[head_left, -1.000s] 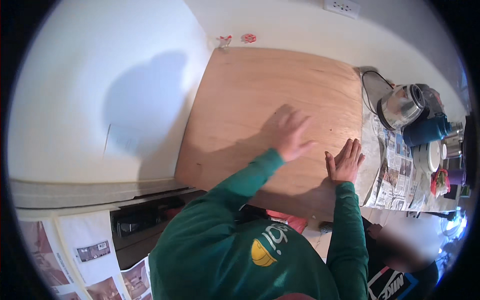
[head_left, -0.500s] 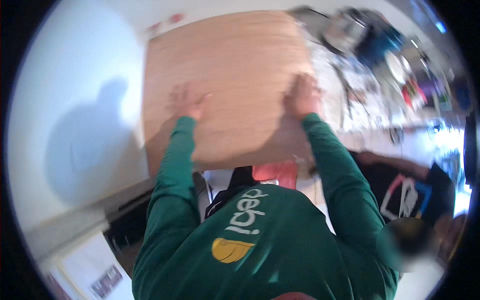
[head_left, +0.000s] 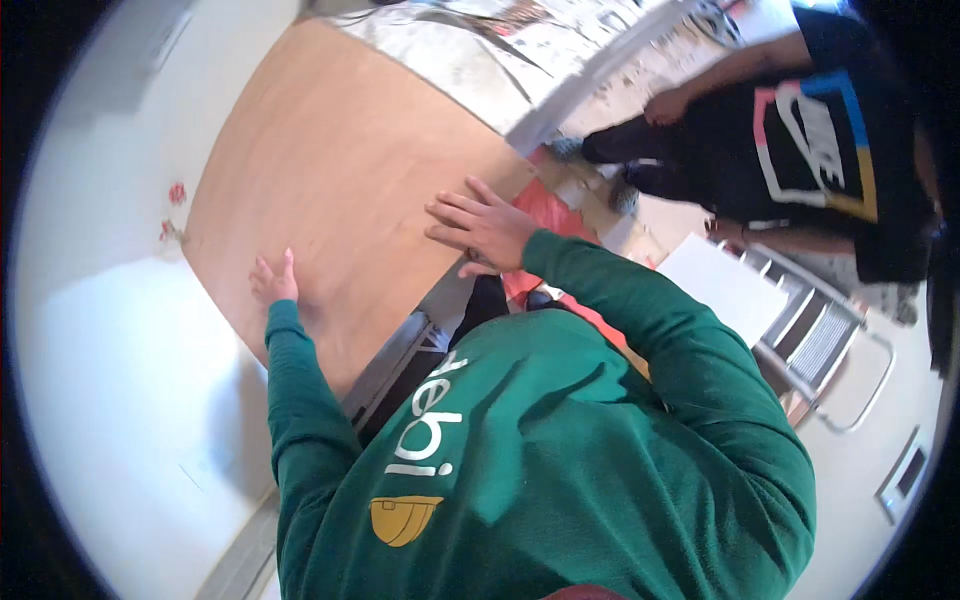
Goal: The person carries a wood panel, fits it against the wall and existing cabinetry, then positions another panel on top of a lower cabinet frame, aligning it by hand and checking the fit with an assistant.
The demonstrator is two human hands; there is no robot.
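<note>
A wide, light-brown wooden board (head_left: pixel 330 150) lies flat in front of me, its far left side along a white wall. My left hand (head_left: pixel 274 280) is at the board's left part, fingers spread, with nothing in it. Near the board's front right edge is my right hand (head_left: pixel 487 232), palm down with the fingers stretched and a little apart. Whether its fingertips touch the wood or hover just over it I cannot tell. Below that edge, red material (head_left: pixel 545 212) shows beside my right wrist.
Beyond the board stretches a speckled white work surface (head_left: pixel 450 60) with tools and scraps. To the right stands another person in a black shirt (head_left: pixel 800 140). A folding stepladder (head_left: pixel 815 335) with a white panel (head_left: pixel 725 290) is nearer me. The white wall (head_left: pixel 110 220) bounds the left.
My view has swung to the right, bringing the other person and stepladder into sight. Relative to the board, my right hand has come to its front edge. Both hands stay open.
</note>
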